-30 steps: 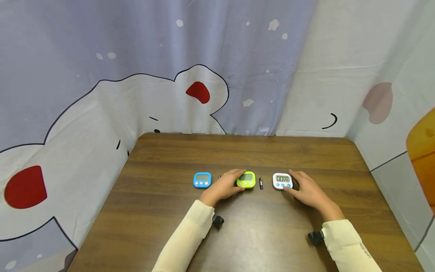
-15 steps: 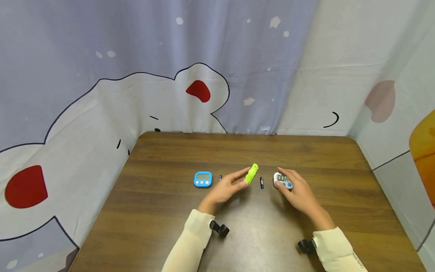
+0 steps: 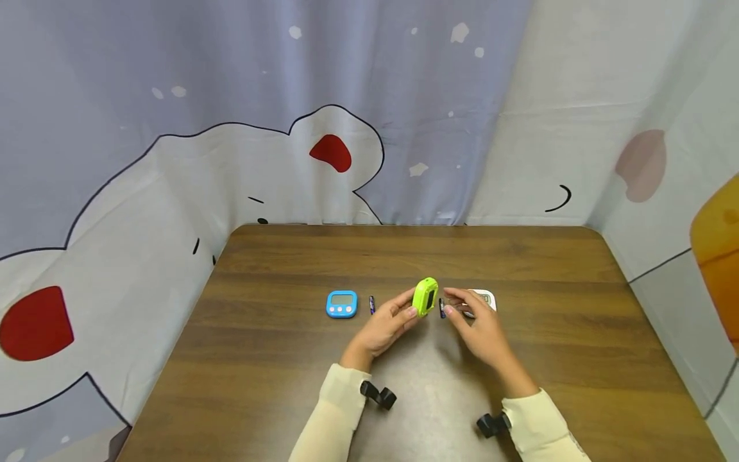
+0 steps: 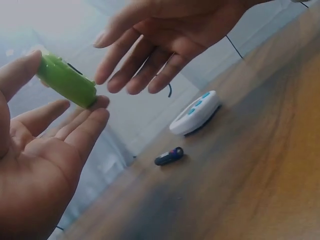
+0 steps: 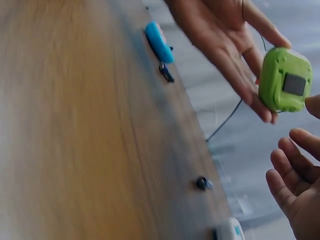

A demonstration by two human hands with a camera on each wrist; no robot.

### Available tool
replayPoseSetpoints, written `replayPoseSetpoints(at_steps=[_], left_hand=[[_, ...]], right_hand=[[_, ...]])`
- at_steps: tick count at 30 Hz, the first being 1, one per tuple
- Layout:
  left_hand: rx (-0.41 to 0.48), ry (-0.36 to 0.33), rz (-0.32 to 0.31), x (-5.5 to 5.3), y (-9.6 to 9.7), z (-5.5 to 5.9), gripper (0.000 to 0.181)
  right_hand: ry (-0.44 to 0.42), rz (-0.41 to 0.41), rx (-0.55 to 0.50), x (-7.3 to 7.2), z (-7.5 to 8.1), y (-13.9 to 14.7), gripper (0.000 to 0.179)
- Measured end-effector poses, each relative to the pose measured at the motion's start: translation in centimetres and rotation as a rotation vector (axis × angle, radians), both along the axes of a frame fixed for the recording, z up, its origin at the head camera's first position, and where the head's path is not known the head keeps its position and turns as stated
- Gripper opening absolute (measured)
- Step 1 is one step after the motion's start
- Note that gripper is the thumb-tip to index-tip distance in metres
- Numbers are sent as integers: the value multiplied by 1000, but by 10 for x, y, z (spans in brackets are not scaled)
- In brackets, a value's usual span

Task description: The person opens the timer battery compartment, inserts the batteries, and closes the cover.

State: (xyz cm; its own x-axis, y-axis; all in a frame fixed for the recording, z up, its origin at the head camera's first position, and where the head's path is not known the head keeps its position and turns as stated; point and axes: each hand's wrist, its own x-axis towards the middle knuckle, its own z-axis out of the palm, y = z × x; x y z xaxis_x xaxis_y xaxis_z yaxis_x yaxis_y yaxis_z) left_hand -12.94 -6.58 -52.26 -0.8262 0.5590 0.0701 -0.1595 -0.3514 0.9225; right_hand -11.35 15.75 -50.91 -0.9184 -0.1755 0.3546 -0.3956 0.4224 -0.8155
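My left hand [image 3: 381, 330] holds a lime green digital timer [image 3: 425, 296] up over the table, pinched at opposite edges between thumb and fingers. The timer is tipped on edge, its back with a dark square [image 5: 294, 85] turned toward my right hand [image 3: 480, 330]. That right hand hovers just beside it with loosely spread fingers, holding nothing; in the right wrist view its thumb is right at the timer's edge. Below, between the hands, a small dark battery [image 4: 169, 156] lies on the table. A white timer with blue buttons [image 4: 195, 114] lies beyond, partly covered by my right hand in the head view.
A blue timer [image 3: 342, 304] lies on the wooden table [image 3: 277, 359] at the left, with a second small battery [image 3: 372, 304] beside it. A printed curtain [image 3: 427, 128] hangs behind the table's far edge.
My left hand has lifted the green timer off the table and turned its back to the right. My right hand has left the white timer and moved left toward the green one.
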Motion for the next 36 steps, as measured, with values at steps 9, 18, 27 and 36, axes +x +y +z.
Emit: replayPoseSetpoints(at_steps=[9,18,27,36], left_hand=[[-27,99,57,-1,0,-8,67],[-215,215,172,8,0,7,68],[-293,291,245,9,1,11,67],[-415,405,301,12,-4,31,68]], right_hand=[[-275,45,-197,13,16,-32,36],[-421,145,-437,4,-8,-43,50],[-460,172,-594,0,-12,-47,54],[-418,182,-643,-4,-10,-48,50]])
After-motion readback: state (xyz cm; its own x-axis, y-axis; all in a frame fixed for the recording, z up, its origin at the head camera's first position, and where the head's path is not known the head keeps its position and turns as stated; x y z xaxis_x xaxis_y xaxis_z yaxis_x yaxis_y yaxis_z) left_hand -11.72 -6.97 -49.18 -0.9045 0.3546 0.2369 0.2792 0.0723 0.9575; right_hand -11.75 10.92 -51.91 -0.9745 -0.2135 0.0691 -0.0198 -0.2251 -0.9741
